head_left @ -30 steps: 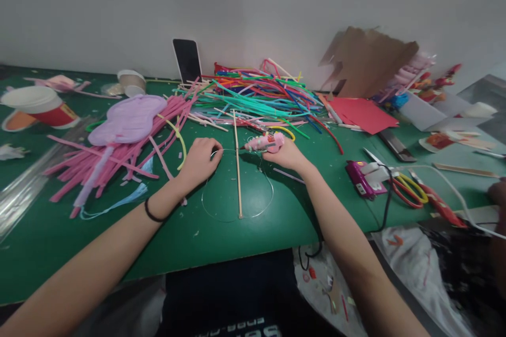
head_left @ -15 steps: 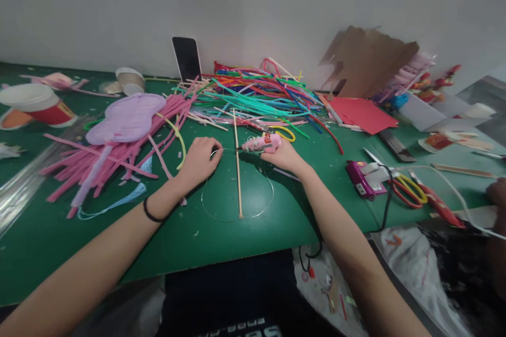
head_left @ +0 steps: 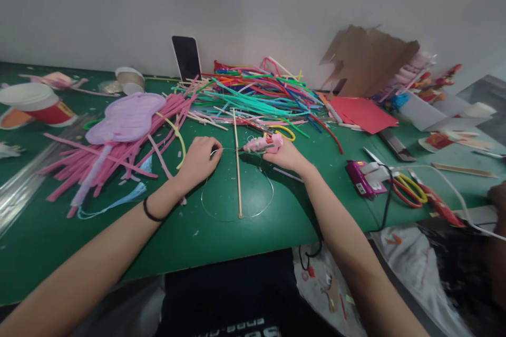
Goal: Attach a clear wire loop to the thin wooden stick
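Note:
My right hand (head_left: 288, 156) is closed around a pink hot glue gun (head_left: 263, 144). The gun's dark nozzle points left, right at a thin wooden stick (head_left: 239, 181) lying lengthwise on the table. A round loop of thin clear wire (head_left: 272, 197) lies under or against the stick, meeting it near the nozzle and at the stick's near end. My left hand (head_left: 201, 158) rests on the table to the left, thumb and forefinger pinched on the wire loop's upper left part. A dark band circles the left wrist.
Pink pipe cleaners (head_left: 134, 158) and a lilac fuzzy fan shape (head_left: 126, 118) lie left. Behind are a colourful pipe cleaner heap (head_left: 256, 97) and a propped phone (head_left: 187, 58). To the right are a purple power adapter (head_left: 364, 179), scissors (head_left: 411, 189) and red sheets (head_left: 361, 113). A paper cup (head_left: 39, 102) stands far left.
The glue gun and my right hand have shifted very slightly to the right, its nozzle still beside the stick. My left hand and the wire loop stay in place.

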`<state>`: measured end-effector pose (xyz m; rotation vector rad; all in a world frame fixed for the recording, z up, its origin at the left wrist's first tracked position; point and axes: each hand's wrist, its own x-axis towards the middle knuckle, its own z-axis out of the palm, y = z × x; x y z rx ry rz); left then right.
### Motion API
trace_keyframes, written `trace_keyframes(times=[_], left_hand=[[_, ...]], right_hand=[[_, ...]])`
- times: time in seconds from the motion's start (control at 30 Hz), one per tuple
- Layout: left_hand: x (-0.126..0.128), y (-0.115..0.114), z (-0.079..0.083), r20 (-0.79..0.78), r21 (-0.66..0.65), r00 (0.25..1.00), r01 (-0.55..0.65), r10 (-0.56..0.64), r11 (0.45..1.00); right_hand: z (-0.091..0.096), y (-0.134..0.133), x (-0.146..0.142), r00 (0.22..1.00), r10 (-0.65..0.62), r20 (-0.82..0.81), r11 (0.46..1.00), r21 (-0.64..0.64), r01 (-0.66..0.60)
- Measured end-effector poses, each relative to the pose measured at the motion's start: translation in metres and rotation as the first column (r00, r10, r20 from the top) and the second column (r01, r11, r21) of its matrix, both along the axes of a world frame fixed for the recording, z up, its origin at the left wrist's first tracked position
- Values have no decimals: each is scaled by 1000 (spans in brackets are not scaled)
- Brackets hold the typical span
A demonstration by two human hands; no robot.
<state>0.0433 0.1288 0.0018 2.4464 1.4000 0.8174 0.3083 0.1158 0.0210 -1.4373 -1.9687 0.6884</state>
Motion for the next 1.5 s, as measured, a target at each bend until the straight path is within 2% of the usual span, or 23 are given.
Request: trace_keyframes(times=[0.17, 0.4, 0.63, 0.87, 1.27, 1.5], left_hand=[[0, 1, -1, -4, -6, 1000, -4, 4, 1000], [0, 1, -3, -11, 0, 1000, -12, 12, 1000], [0, 1, -1, -12, 0, 1000, -20, 20, 1000], [0, 1, -2, -13, 4, 1000, -12, 12, 1000], [3, 3, -1, 0, 15, 1000, -13, 13, 1000], [3, 3, 0, -3, 8, 1000, -14, 14, 1000]], right_hand=[[-2, -3, -7, 999, -46, -6, 999, 21, 46], [1, -3, -6, 999, -31, 8, 998, 49, 30], [0, 2, 1, 998, 69, 16, 997, 41, -69], [-4, 1, 0, 1000, -8, 23, 1000, -10, 8], [2, -4, -7, 1000, -10, -10, 1000, 14, 10], [-1, -1, -6, 997, -74, 37, 997, 29, 73]])
